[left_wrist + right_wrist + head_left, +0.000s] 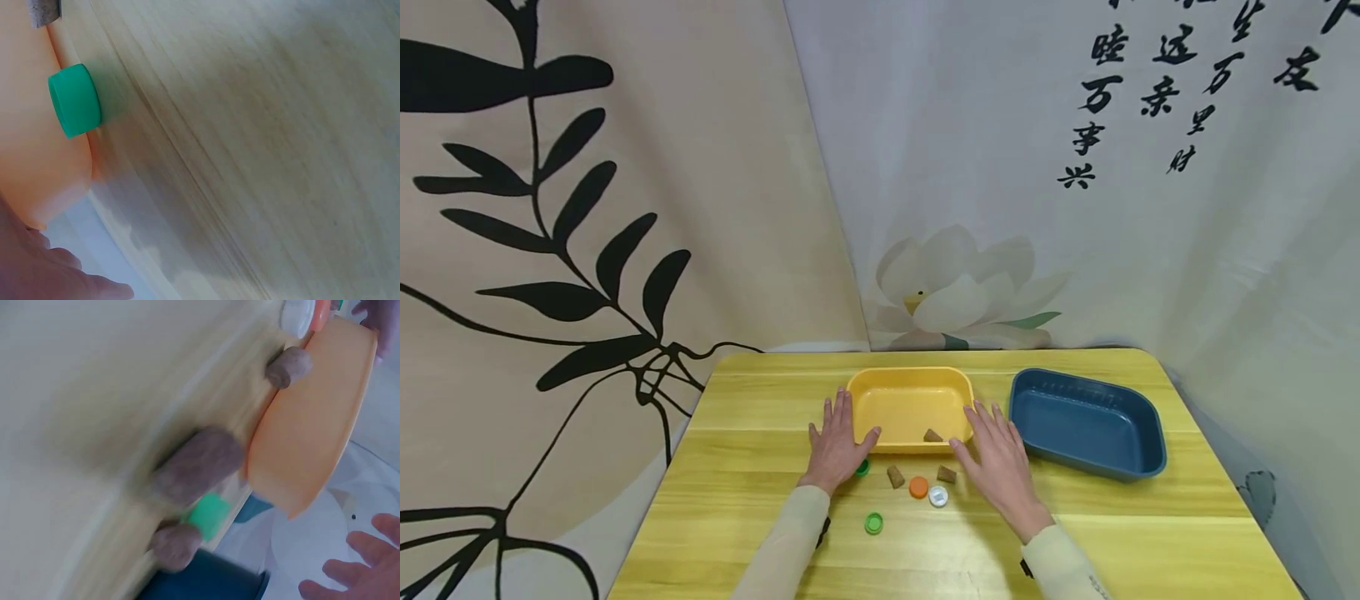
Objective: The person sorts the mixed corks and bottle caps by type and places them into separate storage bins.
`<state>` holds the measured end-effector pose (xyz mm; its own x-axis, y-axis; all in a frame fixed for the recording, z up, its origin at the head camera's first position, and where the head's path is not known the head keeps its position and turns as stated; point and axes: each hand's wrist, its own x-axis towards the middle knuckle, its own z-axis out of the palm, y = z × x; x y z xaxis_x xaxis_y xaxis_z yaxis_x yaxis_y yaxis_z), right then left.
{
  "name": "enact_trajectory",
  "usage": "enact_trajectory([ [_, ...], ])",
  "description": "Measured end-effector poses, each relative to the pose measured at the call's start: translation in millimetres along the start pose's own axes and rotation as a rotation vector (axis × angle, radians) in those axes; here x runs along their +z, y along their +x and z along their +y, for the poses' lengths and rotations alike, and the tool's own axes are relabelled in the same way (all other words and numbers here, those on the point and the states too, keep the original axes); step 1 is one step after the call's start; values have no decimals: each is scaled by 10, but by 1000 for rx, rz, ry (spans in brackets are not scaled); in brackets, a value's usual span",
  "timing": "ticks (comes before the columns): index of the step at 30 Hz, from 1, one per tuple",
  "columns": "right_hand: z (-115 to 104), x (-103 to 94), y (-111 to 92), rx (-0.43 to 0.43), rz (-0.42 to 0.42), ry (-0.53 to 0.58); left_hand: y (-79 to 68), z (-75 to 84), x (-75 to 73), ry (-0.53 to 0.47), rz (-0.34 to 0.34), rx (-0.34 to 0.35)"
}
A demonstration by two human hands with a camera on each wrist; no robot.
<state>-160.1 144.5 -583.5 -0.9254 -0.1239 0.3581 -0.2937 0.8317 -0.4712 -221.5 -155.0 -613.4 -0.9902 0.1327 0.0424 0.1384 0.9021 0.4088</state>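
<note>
Yellow, round-cornered tray (910, 396), brown cork (932, 436) inside, sits between two hands (837, 454) (1002, 462), fingers spread

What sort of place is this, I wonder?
Probably an indoor corner set up for tabletop work: a wood-grain table stands before printed, fabric-like hangings, with a yellow tray on it.
</note>
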Motion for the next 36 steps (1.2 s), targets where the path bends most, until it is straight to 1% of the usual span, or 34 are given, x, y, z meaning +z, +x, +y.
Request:
enact_trajectory([
  [6, 147, -130, -299, -9, 38, -42, -28, -3, -20, -7, 3, 4],
  [10, 226, -167, -459, -34, 42, -76, -32, 1, -29, -7, 2, 3],
  [13, 278, -196, -541, -42, 34, -90, -24, -7, -19, -5, 6, 9],
  [20, 375, -255, -668, -71, -22, -122, -10, -5, -26, -13, -1, 10],
  [25, 398, -263, -749, -90, -60, -126, 3, -8, -15, -11, -12, 6],
  [31, 425, -238, -825, -108, -111, -186, 12, -3, -11, -5, -22, 6],
  [36, 453, -211, -837, -146, -80, -228, 12, -5, -4, -9, -19, 5],
])
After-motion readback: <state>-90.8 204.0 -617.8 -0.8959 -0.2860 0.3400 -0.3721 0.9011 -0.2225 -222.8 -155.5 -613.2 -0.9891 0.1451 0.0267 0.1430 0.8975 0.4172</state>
